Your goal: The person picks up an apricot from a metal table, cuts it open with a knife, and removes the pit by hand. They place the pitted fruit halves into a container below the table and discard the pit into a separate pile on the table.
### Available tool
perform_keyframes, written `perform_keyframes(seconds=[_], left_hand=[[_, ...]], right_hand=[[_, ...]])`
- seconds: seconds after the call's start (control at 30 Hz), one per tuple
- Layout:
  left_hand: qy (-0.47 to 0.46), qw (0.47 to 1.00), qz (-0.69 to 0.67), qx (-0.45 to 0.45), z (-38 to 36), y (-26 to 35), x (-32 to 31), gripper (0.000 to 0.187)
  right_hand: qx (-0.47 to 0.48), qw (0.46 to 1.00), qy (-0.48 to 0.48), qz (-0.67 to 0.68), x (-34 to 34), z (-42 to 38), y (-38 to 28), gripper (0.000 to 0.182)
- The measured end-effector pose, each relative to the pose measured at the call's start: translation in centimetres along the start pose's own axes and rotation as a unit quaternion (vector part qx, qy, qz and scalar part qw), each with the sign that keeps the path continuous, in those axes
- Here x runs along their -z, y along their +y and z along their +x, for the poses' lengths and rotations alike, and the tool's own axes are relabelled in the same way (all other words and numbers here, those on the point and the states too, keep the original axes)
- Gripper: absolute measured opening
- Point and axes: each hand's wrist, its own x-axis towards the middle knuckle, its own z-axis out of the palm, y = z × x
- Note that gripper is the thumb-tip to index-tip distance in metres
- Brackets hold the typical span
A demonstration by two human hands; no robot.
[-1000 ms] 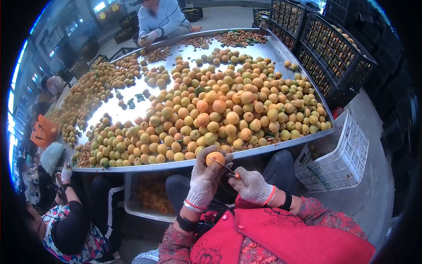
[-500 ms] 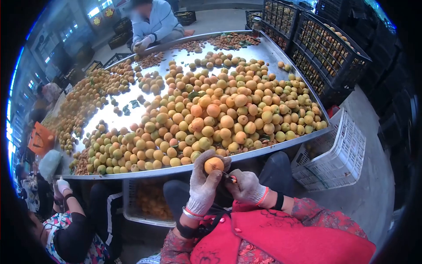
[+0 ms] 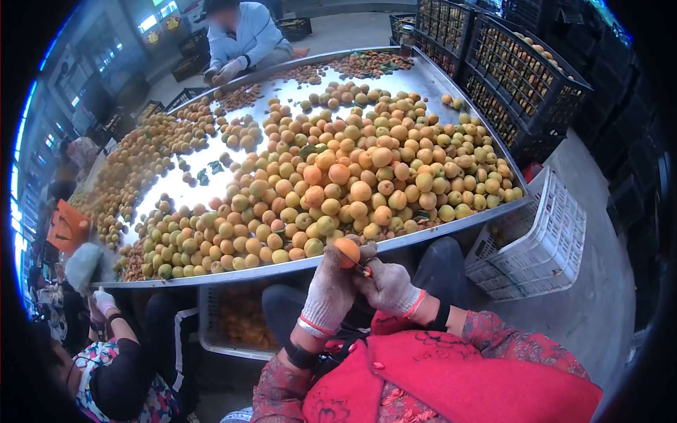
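My left hand (image 3: pixel 330 287), in a pale knitted glove, holds an orange apricot (image 3: pixel 346 252) at the near edge of the metal table (image 3: pixel 296 271). Close beside it on the right, my gloved right hand (image 3: pixel 386 285) is closed round a small tool with a red and dark part (image 3: pixel 367 271), which touches or nearly touches the fruit's underside. The tool's tip is too small to make out. Beyond my hands, a large heap of yellow and orange apricots (image 3: pixel 338 173) covers much of the table.
A white crate (image 3: pixel 525 257) stands right of the table, with black crates of fruit (image 3: pixel 525 67) behind. Another crate (image 3: pixel 211 331) sits under the near edge. Co-workers are at the far side (image 3: pixel 243 35) and lower left (image 3: pixel 123 374).
Both hands have drawn closer together, and the apricot has turned and tipped within my left hand. The far co-worker's hands have shifted slightly.
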Motion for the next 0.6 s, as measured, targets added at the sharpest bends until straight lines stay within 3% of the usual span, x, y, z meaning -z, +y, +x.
perform_keyframes(seconds=[0.43,0.53,0.6], left_hand=[[0.040,0.998,-0.052,-0.012,1.3,0.3,0.8,0.056],[-0.007,0.995,0.079,-0.064,1.4,0.2,0.8,0.053],[0.021,0.996,0.070,-0.056,1.3,0.4,0.5,0.050]], right_hand=[[-0.036,0.999,-0.025,-0.030,-0.1,0.3,0.7,0.029],[-0.044,0.997,-0.042,-0.044,0.0,0.4,0.6,0.029],[-0.046,0.995,-0.064,-0.055,-0.1,0.1,0.9,0.030]])
